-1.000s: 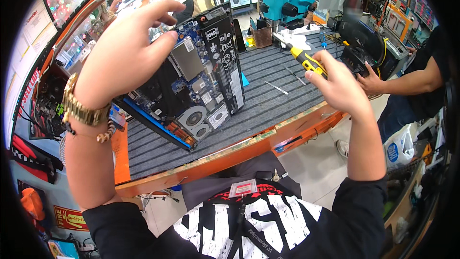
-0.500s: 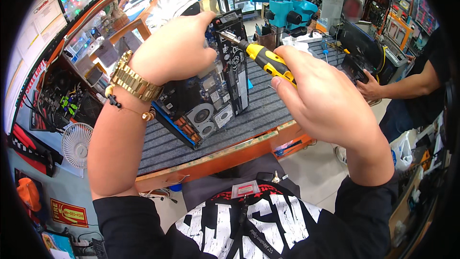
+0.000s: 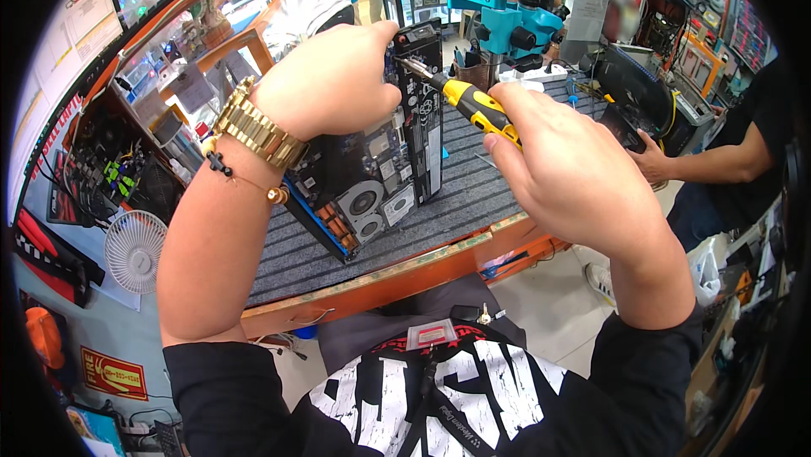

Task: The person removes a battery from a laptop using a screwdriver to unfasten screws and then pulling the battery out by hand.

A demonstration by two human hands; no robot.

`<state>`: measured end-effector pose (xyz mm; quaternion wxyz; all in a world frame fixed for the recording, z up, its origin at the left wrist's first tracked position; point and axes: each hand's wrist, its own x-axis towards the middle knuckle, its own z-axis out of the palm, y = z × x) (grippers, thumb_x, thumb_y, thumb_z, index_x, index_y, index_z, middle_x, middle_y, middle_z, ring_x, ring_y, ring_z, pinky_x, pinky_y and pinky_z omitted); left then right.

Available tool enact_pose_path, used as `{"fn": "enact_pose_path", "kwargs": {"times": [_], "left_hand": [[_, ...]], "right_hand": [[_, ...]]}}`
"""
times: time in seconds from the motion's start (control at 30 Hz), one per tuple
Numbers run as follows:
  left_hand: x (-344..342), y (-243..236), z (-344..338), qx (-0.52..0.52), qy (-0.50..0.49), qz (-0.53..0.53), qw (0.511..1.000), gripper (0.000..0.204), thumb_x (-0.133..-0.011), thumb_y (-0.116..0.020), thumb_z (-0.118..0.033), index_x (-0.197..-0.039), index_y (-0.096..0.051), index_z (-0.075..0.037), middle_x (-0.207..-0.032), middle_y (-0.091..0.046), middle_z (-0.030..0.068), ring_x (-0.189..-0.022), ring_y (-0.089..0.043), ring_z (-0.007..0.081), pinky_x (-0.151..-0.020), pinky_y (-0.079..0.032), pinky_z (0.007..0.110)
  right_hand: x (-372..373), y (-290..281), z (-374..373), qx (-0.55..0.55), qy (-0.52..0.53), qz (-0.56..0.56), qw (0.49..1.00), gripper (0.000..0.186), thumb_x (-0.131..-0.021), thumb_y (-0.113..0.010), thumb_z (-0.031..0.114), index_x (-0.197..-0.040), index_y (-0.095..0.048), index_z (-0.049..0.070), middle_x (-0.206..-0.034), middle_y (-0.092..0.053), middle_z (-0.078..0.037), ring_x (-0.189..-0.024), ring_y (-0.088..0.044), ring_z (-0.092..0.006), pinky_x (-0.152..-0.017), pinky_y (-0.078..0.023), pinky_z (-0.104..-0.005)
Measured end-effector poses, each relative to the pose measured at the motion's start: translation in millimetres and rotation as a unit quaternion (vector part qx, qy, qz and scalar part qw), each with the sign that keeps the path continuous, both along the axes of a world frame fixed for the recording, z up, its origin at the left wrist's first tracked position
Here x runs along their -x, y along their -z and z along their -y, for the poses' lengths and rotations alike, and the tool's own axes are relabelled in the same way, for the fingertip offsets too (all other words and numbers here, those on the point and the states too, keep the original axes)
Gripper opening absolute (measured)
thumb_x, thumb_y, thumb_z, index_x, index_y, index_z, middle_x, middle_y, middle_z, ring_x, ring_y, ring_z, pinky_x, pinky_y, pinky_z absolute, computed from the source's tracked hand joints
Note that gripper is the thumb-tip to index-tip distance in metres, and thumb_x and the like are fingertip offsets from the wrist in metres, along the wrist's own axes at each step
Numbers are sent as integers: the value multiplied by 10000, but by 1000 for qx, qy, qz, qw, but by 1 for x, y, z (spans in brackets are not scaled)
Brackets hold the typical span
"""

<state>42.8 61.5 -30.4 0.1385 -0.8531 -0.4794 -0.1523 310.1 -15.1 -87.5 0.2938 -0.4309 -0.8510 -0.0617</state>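
An opened laptop stands tilted on its edge on the bench, its circuit board, fan and black battery exposed. Curled over its upper part is my left hand, fingers closed against the laptop with their tips partly hidden. A gold watch and a beaded bracelet sit on that wrist. My right hand is wrapped round the yellow and black handle of a screwdriver. The screwdriver's metal shaft points up and left, its tip at the laptop's upper inside area near my left fingers; I cannot tell exactly what it touches.
The bench has a ribbed grey mat and an orange front edge. Behind the laptop stand a teal microscope and a tool holder. At right, a co-worker's hand holds a dark device. A white fan is at left.
My left hand and the laptop's top have shifted slightly right in the picture. The screwdriver has moved slightly right with them, its tip still by the laptop's upper part.
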Motion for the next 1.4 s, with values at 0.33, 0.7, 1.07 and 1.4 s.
{"fn": "enact_pose_path", "kwargs": {"times": [0.33,0.7,1.07,1.4], "left_hand": [[1,-2,-4,-9,19,-8,1000,688,-869,-732,-163,-1506,-626,76,-1159,-776,336,-1120,-748,484,-1011,-602,510],[2,-1,-4,-11,29,11,999,677,-859,-726,-139,-1495,-645,76,-1191,-775,341,-1127,-753,482,-1022,-603,508],[4,-2,-5,-6,23,11,1000,604,-937,-656,-120,-1507,-640,78,-1284,-765,336,-1213,-740,472,-1074,-588,496],[7,-8,-18,34,25,37,998,459,-1111,-510,-159,-1475,-674,67,-1333,-755,333,-1296,-718,448,-1140,-551,476]], "right_hand": [[7,-13,6,-36,35,54,997,265,-1054,-690,141,-1230,-622,-45,-1013,-728,-257,-970,-724,-467,-842,-584,-540],[9,-19,6,-36,34,70,996,313,-1045,-689,140,-1263,-629,-77,-984,-730,-262,-964,-723,-459,-865,-580,-541],[5,-17,6,-69,30,80,994,345,-1045,-698,138,-1302,-635,-84,-1010,-741,-262,-969,-730,-458,-870,-585,-536],[5,-18,8,-58,38,78,995,358,-1056,-683,166,-1318,-647,-75,-1054,-756,-266,-988,-741,-463,-883,-596,-545]]}}
